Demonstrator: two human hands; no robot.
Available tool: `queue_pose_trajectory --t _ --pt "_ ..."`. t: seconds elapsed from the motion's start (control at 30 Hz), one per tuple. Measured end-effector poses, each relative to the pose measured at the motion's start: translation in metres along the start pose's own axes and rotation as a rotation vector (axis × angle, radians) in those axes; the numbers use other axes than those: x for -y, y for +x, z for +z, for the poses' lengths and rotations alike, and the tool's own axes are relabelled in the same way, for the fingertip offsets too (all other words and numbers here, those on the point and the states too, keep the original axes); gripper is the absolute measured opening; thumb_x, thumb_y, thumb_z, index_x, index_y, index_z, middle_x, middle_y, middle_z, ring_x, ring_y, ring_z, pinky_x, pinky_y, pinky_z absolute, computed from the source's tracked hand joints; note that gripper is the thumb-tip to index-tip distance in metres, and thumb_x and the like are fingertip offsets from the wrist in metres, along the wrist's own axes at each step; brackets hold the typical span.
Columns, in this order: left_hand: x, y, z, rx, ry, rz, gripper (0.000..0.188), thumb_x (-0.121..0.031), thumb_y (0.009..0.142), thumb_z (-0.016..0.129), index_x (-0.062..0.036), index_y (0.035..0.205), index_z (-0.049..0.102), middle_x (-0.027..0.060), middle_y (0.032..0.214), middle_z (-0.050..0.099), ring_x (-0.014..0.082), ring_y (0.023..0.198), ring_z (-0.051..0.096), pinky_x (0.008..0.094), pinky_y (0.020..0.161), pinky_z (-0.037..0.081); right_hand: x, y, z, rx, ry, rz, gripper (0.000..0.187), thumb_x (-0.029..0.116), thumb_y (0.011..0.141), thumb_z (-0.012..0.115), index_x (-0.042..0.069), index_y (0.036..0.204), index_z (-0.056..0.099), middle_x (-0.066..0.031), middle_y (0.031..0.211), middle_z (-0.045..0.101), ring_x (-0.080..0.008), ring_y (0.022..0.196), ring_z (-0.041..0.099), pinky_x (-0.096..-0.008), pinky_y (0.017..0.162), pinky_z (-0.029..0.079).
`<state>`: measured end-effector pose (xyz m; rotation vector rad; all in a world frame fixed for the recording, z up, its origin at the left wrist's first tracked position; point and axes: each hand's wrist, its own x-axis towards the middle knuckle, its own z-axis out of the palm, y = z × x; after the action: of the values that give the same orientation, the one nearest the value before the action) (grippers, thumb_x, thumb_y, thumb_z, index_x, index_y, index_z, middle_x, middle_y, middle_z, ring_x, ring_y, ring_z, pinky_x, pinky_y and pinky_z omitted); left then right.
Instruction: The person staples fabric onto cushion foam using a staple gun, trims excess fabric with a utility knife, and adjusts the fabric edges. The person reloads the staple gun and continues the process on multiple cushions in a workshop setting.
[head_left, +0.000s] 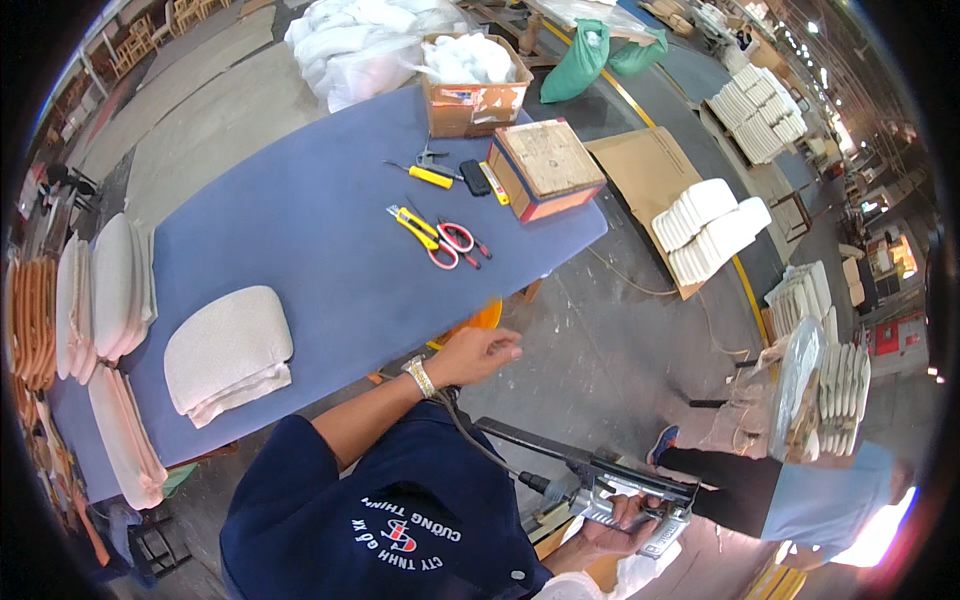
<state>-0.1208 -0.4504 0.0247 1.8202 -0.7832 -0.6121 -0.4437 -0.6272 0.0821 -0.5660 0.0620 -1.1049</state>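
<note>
My right hand (625,525) grips a pneumatic staple gun (590,480) at the lower right, beside my body. A hose runs from the gun up across my front. My left hand (482,355), with a watch on its wrist, hangs in front of me near the table's close edge. Its fingers are curled in and nothing shows in them. On the blue table (330,220) lies a fabric-covered seat pad (228,350), off to my left. An orange thing (485,315), partly hidden, is just beyond my left hand, below the table edge.
Scissors (458,245), a yellow cutter (415,228), a yellow-handled screwdriver (428,177) and a wooden box (550,170) lie on the table. A carton (475,90) stands at its far end. Padded pieces (122,285) are stacked left. A person (800,495) stands at right.
</note>
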Motion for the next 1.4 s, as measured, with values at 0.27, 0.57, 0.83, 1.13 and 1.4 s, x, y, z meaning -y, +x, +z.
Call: queue_pose_trajectory --t 0.27,0.57,0.83,1.13,1.4 --pt "0.044 0.222 -0.080 -0.260 -0.923 -0.265 0.055 -0.035 0.102 0.064 -0.0082 0.148 0.050 0.0053 0.141 0.059 0.0186 0.122 0.059 0.0361 0.103 0.047 -0.050 0.080 0.020 0.057 -0.133 -0.014 0.047 0.017 0.097 0.067 -0.004 0.136 0.050 -0.0164 0.117 0.065 -0.0109 0.061 0.055 -0.0255 0.054 0.043" --pt "0.054 0.311 -0.094 -0.433 -0.938 -0.311 0.063 -0.037 0.098 0.070 -0.0086 0.150 0.046 0.0110 0.147 0.052 0.0253 0.126 0.054 0.0392 0.107 0.041 -0.074 0.166 -0.003 -0.013 -0.147 0.004 0.046 0.015 0.095 0.067 -0.005 0.133 0.050 -0.0155 0.114 0.063 -0.0117 0.060 0.054 -0.0266 0.055 0.045" --pt "0.021 0.328 -0.104 -0.813 -1.352 -0.481 0.062 -0.035 0.094 0.069 -0.0014 0.141 0.048 0.0208 0.133 0.055 0.0357 0.127 0.054 0.0461 0.107 0.045 -0.106 0.307 -0.053 0.048 0.014 0.225 0.043 0.010 0.098 0.061 -0.003 0.135 0.043 -0.0128 0.113 0.055 -0.0120 0.065 0.052 -0.0289 0.060 0.044" --pt "0.021 0.376 -0.099 -0.771 -0.803 -0.352 0.028 -0.016 0.105 0.056 -0.0011 0.129 0.060 0.0156 0.120 0.070 0.0272 0.102 0.072 0.0331 0.082 0.064 -0.076 0.465 -0.095 0.160 -0.008 0.383 0.039 0.011 0.096 0.059 -0.004 0.129 0.045 -0.0127 0.112 0.055 -0.0119 0.062 0.050 -0.0300 0.060 0.044" --pt "0.144 0.385 -0.103 -0.646 -0.224 -0.482 0.044 -0.002 0.097 0.058 -0.0090 0.140 0.055 0.0043 0.134 0.063 0.0207 0.119 0.060 0.0438 0.096 0.056 -0.084 0.522 -0.113 0.102 -0.202 0.521 0.041 0.016 0.092 0.064 -0.006 0.124 0.050 -0.0127 0.109 0.059 -0.0128 0.058 0.049 -0.0314 0.057 0.043"
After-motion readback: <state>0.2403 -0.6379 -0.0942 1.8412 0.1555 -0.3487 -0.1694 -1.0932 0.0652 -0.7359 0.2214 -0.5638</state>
